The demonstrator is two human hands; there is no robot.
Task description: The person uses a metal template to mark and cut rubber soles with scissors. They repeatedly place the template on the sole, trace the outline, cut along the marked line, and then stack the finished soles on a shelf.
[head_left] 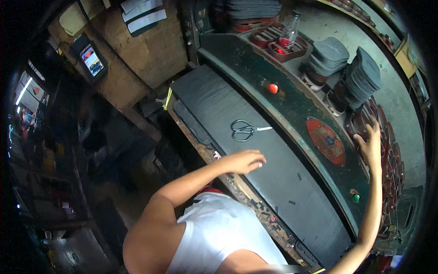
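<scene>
My left hand [246, 161] is over the near edge of a long black work surface [292, 182], its fingers curled together. Whether anything is in them is hidden. Black-handled scissors [244, 131] lie on that surface just beyond it, blades pointing right. My right hand [370, 144] reaches out at the right with thumb and fingers apart, nothing visible between them. It is beside a heap of dark red curved parts [388, 160], at the end of the ledge; contact with them cannot be made out.
A green machine body [246, 59] with a red light [273, 88], a green button [356, 197] and a red oval plate [325, 140] borders the surface. Behind stand stacked grey pieces [329, 55], more grey pieces [362, 75] and a glass bottle [289, 32]. A phone [91, 60] hangs left.
</scene>
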